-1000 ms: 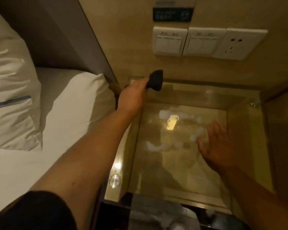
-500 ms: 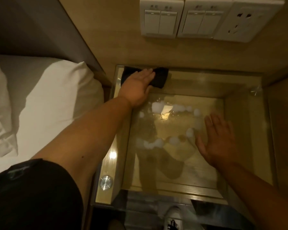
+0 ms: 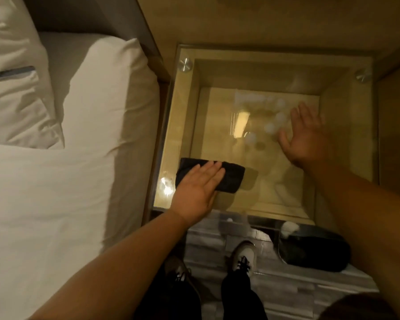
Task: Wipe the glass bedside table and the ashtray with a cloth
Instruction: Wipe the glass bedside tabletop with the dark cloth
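The glass bedside table (image 3: 346,116) fills the upper middle, a clear top over a wooden box frame. A folded black cloth (image 3: 231,179) lies on its near left part. My left hand (image 3: 196,190) lies flat on the cloth with straight fingers, pressing it against the glass. My right hand (image 3: 303,137) rests flat and spread on the right half of the glass, holding nothing. Pale smears (image 3: 273,125) sit on the glass just left of my right hand. No ashtray can be made out.
A bed with a white sheet (image 3: 56,204) and pillows (image 3: 14,77) lies directly left of the table. Wooden wall panelling (image 3: 263,19) stands behind it. A dark rounded object (image 3: 314,250) sits on the floor at the table's near right corner, close to my shoes (image 3: 243,255).
My left hand has drawn the cloth from the far left corner of the glass to its near left part. The view has tilted downwards. My right hand has stayed flat on the glass.
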The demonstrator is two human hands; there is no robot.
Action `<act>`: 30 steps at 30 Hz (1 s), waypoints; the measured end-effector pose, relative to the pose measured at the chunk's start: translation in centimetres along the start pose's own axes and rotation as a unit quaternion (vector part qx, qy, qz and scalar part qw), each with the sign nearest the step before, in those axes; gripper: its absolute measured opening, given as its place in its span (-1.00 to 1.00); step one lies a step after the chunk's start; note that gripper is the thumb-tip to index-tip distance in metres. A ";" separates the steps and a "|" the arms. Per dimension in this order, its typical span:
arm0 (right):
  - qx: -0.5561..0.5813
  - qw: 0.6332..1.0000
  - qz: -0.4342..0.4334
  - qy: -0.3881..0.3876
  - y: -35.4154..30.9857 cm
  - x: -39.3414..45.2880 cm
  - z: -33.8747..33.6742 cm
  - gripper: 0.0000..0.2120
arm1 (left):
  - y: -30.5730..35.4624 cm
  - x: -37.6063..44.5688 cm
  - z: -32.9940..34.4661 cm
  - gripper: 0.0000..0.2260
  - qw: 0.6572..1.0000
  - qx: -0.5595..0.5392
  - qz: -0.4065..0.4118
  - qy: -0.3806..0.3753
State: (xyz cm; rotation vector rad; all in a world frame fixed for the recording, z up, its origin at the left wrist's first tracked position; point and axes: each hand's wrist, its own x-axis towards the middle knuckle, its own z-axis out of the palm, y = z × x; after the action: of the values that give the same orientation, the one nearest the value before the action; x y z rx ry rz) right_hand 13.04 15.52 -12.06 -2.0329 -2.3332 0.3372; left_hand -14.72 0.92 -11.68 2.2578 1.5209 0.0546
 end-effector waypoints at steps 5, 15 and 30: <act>-0.018 1.000 0.008 -0.011 -0.2 -0.2 0.1 -0.24 | 1.9 -4.2 2.2 -0.52 1.000 0.013 0.003 0.026; -0.019 1.000 0.007 -0.006 0.0 -0.2 0.4 -0.26 | 5.0 -8.9 3.1 -0.57 0.994 -0.088 -0.038 0.049; -0.010 0.999 0.014 -0.028 -0.2 0.0 -0.3 -0.35 | 2.6 15.2 -12.7 -0.76 0.893 -0.369 -0.172 0.190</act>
State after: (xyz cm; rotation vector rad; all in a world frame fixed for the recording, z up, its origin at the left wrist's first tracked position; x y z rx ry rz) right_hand 12.89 15.55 -11.78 -2.0938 -2.3523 0.3776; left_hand -9.56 17.72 -2.09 1.4018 1.6827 0.8597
